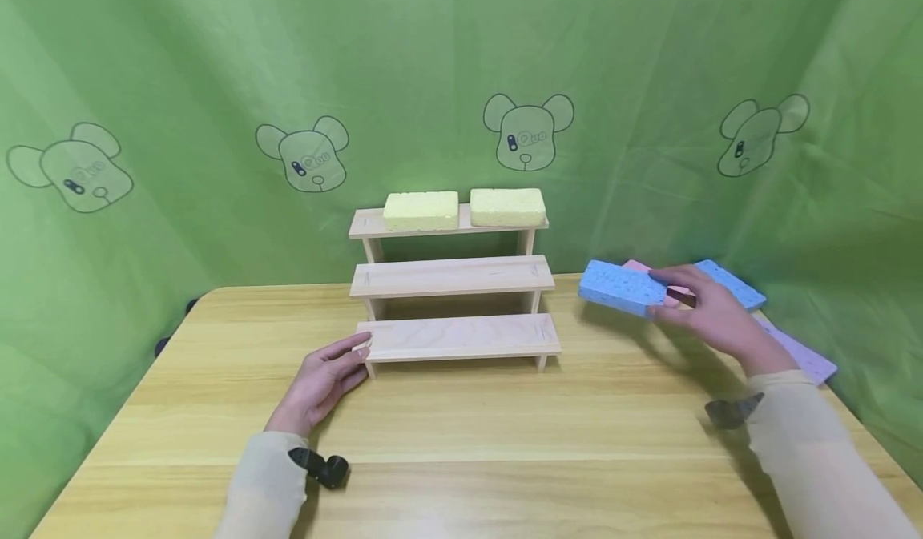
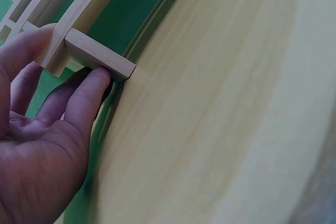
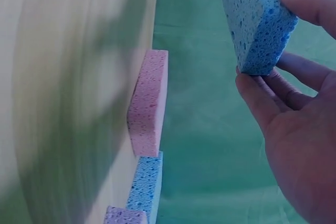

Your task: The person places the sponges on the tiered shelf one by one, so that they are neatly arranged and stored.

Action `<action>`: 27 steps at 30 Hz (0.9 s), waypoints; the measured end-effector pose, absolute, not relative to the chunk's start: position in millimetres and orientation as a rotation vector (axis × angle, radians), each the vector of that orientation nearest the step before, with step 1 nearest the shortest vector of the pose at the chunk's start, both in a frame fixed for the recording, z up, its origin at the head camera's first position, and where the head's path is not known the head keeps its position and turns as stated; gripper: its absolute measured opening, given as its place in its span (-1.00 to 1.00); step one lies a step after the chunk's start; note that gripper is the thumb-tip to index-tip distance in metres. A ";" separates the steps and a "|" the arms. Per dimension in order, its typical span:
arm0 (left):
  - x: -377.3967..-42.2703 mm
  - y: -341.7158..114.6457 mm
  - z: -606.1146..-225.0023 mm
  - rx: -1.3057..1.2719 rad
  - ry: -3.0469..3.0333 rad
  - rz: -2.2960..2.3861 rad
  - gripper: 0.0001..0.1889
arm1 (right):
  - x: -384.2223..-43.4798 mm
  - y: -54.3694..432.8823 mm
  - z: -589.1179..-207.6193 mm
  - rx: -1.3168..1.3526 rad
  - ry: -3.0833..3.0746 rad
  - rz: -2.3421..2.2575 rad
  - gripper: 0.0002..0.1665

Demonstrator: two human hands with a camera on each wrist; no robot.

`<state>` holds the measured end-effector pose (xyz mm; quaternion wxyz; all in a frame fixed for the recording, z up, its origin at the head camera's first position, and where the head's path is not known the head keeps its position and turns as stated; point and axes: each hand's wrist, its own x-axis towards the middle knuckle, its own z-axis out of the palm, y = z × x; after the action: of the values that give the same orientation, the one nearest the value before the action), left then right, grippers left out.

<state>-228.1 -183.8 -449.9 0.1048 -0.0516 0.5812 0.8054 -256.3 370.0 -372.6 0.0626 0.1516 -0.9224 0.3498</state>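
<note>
A three-step wooden display stand (image 1: pixel 457 337) is on the table, with two pale yellow sponges (image 1: pixel 421 211) side by side on its top step. My left hand (image 1: pixel 326 379) grips the left end of the lowest step. In the left wrist view, one fingertip (image 2: pixel 101 77) bears on the stand's leg and another lies over the step's end. To the right of the stand, my right hand (image 1: pixel 710 311) holds a blue sponge (image 1: pixel 623 286) by one end, raised above the table. Its thumb and fingers pinch the sponge (image 3: pixel 257 24) from opposite sides in the right wrist view.
Near the table's right edge lie a pink sponge (image 3: pixel 148 103), another blue sponge (image 1: pixel 731 284) and a purple sponge (image 1: pixel 800 353). A green curtain (image 1: pixel 418 58) with printed bear heads hangs behind the wood-grain table (image 1: pixel 505 435) and along its sides.
</note>
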 end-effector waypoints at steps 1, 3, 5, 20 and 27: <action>-228.1 -183.7 -449.8 -0.153 1.712 2.375 -0.52 | -256.1 369.6 -371.6 0.458 -2.781 1.063 -0.20; -228.1 -183.7 -449.7 -0.151 1.710 2.375 -0.52 | -253.7 367.6 -368.4 0.451 -2.773 1.072 -0.21; -227.9 -183.6 -449.5 -0.152 1.711 2.373 -0.52 | -251.4 366.2 -364.9 0.445 -2.763 1.086 -0.22; -227.5 -184.7 -449.7 -0.154 1.728 2.355 -0.50 | -239.4 349.4 -338.7 0.455 -2.724 1.213 -0.29; -228.1 -184.3 -449.7 -0.158 1.711 2.370 -0.50 | -241.2 342.4 -336.0 0.508 -2.688 1.248 -0.34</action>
<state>-228.1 -184.3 -449.7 0.1069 -0.0538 0.5812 0.8049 -241.2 342.4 -336.0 0.0674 0.1687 -0.8918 0.4143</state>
